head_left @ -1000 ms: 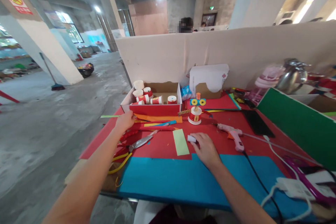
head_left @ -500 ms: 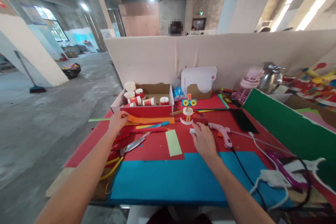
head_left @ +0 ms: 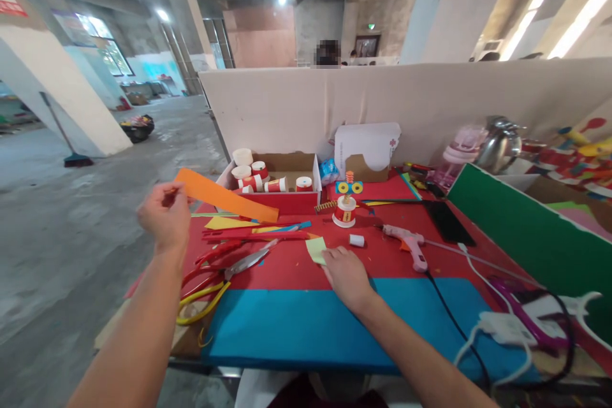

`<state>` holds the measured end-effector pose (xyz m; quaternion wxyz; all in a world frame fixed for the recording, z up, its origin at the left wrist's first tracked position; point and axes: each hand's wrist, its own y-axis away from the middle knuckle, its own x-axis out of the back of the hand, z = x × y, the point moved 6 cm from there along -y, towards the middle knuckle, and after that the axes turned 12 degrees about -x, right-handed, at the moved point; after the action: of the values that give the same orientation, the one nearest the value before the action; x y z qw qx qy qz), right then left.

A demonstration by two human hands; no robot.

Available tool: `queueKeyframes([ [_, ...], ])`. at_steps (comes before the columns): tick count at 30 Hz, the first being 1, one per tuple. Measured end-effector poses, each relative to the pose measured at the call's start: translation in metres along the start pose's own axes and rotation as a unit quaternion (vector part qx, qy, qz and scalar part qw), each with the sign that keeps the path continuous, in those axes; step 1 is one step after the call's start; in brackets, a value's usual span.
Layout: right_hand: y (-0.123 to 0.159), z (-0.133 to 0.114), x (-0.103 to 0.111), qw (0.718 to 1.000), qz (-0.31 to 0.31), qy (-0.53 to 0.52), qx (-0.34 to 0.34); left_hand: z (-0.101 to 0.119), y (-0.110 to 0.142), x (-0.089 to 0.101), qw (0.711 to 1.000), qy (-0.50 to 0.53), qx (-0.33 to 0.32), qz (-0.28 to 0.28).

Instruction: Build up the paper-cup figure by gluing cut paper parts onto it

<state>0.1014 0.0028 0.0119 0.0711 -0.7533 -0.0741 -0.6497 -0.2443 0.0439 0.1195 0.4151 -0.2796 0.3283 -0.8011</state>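
Orange paper strip (head_left: 229,201): located at the left far part of the work surface, in front of the red box (head_left: 287,205), and held at its left end by my left hand (head_left: 165,213). My left thumb and fingers are closed in a pinch on that end, with no gap visible between them. The strip's long axis runs from my fingers to the right and slightly toward the near side, sloping down from the raised left end. Whether its right end touches the strips on the table, I cannot tell.

My right hand (head_left: 348,275) is well apart from the strip, to the right and near of its free end; my left is plainly the nearer hand. Between that free end and my right fingers lies a light green paper (head_left: 314,247). My right fingers are together, bent slightly over its near right part, and hide some of it; I cannot tell whether they pinch it or merely rest on it. A small white roll (head_left: 356,240) lies on its side just to the far right of those fingers, apart from them. Scissors (head_left: 248,261) lie open to the left of the green paper.
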Motion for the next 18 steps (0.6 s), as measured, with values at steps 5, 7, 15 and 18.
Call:
queueKeyframes([
  [5, -0.020, 0.015, 0.004, 0.990, 0.063, -0.108, -0.061, 0.014, 0.011, 0.037, 0.973, 0.171, 0.067, 0.137],
  [7, -0.032, 0.006, 0.011, 0.972, 0.106, -0.204, -0.037, 0.023, 0.011, 0.054, 0.961, 0.201, 0.050, 0.181],
  [15, -0.081, -0.053, 0.022, 0.931, 0.104, -0.346, 0.041, 0.061, 0.011, 0.081, 0.949, 0.240, 0.021, 0.203],
  [18, -0.071, -0.030, 0.017, 0.885, 0.081, -0.457, -0.042, 0.060, 0.011, 0.079, 0.948, 0.258, 0.024, 0.183],
])
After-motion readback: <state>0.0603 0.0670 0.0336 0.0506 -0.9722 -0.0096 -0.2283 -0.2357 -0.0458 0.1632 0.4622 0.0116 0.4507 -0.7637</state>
